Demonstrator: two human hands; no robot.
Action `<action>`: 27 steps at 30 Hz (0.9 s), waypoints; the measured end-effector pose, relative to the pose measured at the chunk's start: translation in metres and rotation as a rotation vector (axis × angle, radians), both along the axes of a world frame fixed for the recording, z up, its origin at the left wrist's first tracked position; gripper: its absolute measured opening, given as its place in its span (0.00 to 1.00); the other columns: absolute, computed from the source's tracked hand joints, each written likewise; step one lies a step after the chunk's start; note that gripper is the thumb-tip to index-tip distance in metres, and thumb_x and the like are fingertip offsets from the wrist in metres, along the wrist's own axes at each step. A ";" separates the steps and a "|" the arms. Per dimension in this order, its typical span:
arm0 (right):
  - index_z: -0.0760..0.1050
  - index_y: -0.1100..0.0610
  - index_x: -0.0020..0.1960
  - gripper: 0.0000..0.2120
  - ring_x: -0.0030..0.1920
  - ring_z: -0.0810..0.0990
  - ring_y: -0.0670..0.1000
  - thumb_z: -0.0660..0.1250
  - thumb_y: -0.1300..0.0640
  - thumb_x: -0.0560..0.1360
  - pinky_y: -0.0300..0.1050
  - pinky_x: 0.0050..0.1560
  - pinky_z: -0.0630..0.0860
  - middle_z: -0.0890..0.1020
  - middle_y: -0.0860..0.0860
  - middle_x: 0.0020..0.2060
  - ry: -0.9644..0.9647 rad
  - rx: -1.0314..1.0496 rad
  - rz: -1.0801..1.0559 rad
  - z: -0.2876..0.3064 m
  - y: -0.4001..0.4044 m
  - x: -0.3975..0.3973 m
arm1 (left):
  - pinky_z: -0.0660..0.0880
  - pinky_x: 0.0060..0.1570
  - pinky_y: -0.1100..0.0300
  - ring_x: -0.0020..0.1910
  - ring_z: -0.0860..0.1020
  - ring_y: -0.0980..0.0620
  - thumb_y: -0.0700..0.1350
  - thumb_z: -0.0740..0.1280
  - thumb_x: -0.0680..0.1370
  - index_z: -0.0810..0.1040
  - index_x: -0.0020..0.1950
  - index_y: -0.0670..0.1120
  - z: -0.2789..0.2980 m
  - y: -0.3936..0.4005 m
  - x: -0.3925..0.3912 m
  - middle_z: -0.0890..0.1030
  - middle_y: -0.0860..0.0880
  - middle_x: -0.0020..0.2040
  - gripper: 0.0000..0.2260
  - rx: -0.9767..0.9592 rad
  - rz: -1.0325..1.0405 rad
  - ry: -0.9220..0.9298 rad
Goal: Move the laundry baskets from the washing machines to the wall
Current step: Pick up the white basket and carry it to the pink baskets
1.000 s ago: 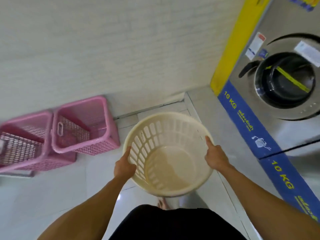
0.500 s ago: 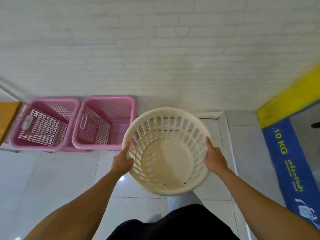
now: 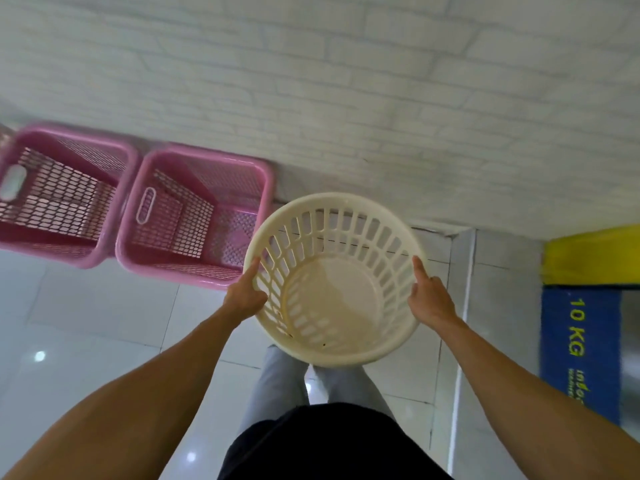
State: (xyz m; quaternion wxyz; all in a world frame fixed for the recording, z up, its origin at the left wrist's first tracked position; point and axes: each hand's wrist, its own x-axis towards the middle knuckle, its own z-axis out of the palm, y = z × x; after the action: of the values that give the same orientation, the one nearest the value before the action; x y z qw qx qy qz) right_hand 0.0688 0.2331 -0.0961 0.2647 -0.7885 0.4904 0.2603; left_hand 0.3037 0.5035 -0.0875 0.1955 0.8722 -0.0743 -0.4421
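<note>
Head view shows both hands clamped on the rim of a round cream laundry basket (image 3: pixel 332 299), one on each side. The left hand (image 3: pixel 244 297) has its thumb lying along the top of the rim while the fingers (image 3: pixel 258 295) curl under the lip against the slotted wall, closed tight on the plastic. The right hand (image 3: pixel 429 299) mirrors it: thumb stretched up along the rim, the rest of the fingers wrapped out of sight beneath the edge, so only the thumb and knuckles can be seen. Both forearms reach forward from the bottom corners of the frame.

The basket is empty and held in the air above the tiled floor (image 3: pixel 104 323), tipped slightly so its open mouth faces the camera, over the person's grey trouser legs (image 3: pixel 277 386). Its far rim is close to the white brick wall (image 3: pixel 311 81). Just beside it on the left, a pink square basket (image 3: pixel 194 216) stands on the floor against the wall, the cream rim overlapping its right corner in the picture. A second pink basket (image 3: pixel 62 195) touches that one further left. A washing machine's blue "10 KG" panel (image 3: pixel 578 351) and yellow trim (image 3: pixel 588 258) show at the right edge.
</note>
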 end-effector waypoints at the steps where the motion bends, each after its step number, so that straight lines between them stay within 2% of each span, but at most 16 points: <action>1: 0.42 0.40 0.81 0.31 0.44 0.74 0.56 0.53 0.54 0.83 0.49 0.45 0.72 0.72 0.60 0.61 0.007 0.013 -0.006 -0.008 -0.005 0.006 | 0.82 0.48 0.48 0.53 0.80 0.41 0.34 0.63 0.71 0.52 0.78 0.62 -0.012 -0.004 0.004 0.75 0.39 0.66 0.42 -0.008 0.022 0.018; 4: 0.41 0.40 0.81 0.34 0.42 0.76 0.55 0.55 0.55 0.82 0.49 0.42 0.73 0.73 0.59 0.59 0.056 0.026 0.004 -0.046 -0.025 0.021 | 0.83 0.45 0.46 0.47 0.81 0.43 0.33 0.62 0.71 0.53 0.78 0.60 -0.060 -0.017 0.013 0.78 0.39 0.60 0.41 -0.020 0.047 0.025; 7: 0.40 0.41 0.81 0.38 0.40 0.78 0.55 0.58 0.56 0.80 0.49 0.37 0.75 0.77 0.58 0.50 0.103 0.042 0.063 -0.091 -0.043 0.031 | 0.83 0.43 0.48 0.45 0.81 0.44 0.34 0.62 0.74 0.53 0.79 0.55 -0.108 -0.025 0.016 0.79 0.44 0.50 0.37 -0.025 0.015 -0.027; 9: 0.41 0.42 0.81 0.37 0.38 0.78 0.55 0.58 0.57 0.80 0.49 0.37 0.74 0.77 0.56 0.46 0.126 0.041 0.098 -0.126 -0.053 0.041 | 0.83 0.43 0.48 0.44 0.83 0.43 0.35 0.62 0.76 0.51 0.79 0.56 -0.145 -0.027 0.019 0.80 0.46 0.48 0.37 -0.026 0.007 -0.020; 12: 0.42 0.42 0.81 0.34 0.40 0.78 0.56 0.56 0.56 0.82 0.52 0.41 0.77 0.78 0.56 0.46 0.113 0.004 0.135 -0.168 -0.065 0.050 | 0.82 0.41 0.49 0.43 0.84 0.39 0.37 0.62 0.75 0.47 0.79 0.61 -0.192 -0.032 0.024 0.83 0.40 0.50 0.39 0.011 -0.004 -0.003; 16: 0.42 0.45 0.81 0.33 0.41 0.75 0.55 0.56 0.55 0.83 0.50 0.41 0.72 0.79 0.58 0.49 0.073 -0.005 0.201 -0.225 -0.073 0.054 | 0.75 0.25 0.61 0.33 0.80 0.49 0.36 0.60 0.76 0.44 0.78 0.63 -0.244 -0.042 0.026 0.80 0.39 0.57 0.40 0.044 0.035 -0.022; 18: 0.42 0.44 0.81 0.33 0.43 0.76 0.56 0.56 0.55 0.83 0.51 0.42 0.74 0.79 0.58 0.50 0.045 -0.006 0.205 -0.250 -0.073 0.056 | 0.76 0.26 0.59 0.32 0.78 0.50 0.37 0.60 0.78 0.43 0.77 0.65 -0.270 -0.042 0.028 0.78 0.43 0.52 0.39 0.055 0.060 -0.026; 21: 0.42 0.43 0.81 0.33 0.48 0.79 0.57 0.57 0.55 0.83 0.53 0.47 0.78 0.79 0.57 0.53 0.017 -0.014 0.199 -0.279 -0.071 0.063 | 0.81 0.30 0.51 0.34 0.81 0.43 0.39 0.61 0.79 0.42 0.78 0.63 -0.304 -0.036 0.032 0.79 0.41 0.43 0.38 0.050 0.029 -0.064; 24: 0.42 0.44 0.81 0.33 0.45 0.77 0.54 0.57 0.54 0.83 0.51 0.43 0.75 0.79 0.57 0.52 0.011 -0.031 0.203 -0.299 -0.072 0.074 | 0.82 0.34 0.48 0.36 0.82 0.41 0.38 0.62 0.79 0.44 0.79 0.60 -0.328 -0.032 0.037 0.79 0.38 0.43 0.38 0.028 0.012 -0.098; 27: 0.42 0.43 0.81 0.33 0.45 0.78 0.55 0.57 0.54 0.83 0.53 0.45 0.77 0.79 0.57 0.52 0.023 -0.042 0.207 -0.312 -0.075 0.080 | 0.81 0.36 0.52 0.38 0.79 0.46 0.38 0.62 0.79 0.46 0.80 0.57 -0.340 -0.034 0.041 0.75 0.44 0.48 0.36 -0.007 0.010 -0.136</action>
State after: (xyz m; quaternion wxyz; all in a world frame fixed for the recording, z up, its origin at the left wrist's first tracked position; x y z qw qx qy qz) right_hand 0.1488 0.1582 -0.4081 0.2142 -0.8373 0.4145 0.2850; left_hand 0.3446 0.4694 -0.4273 0.1954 0.8999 -0.0846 -0.3805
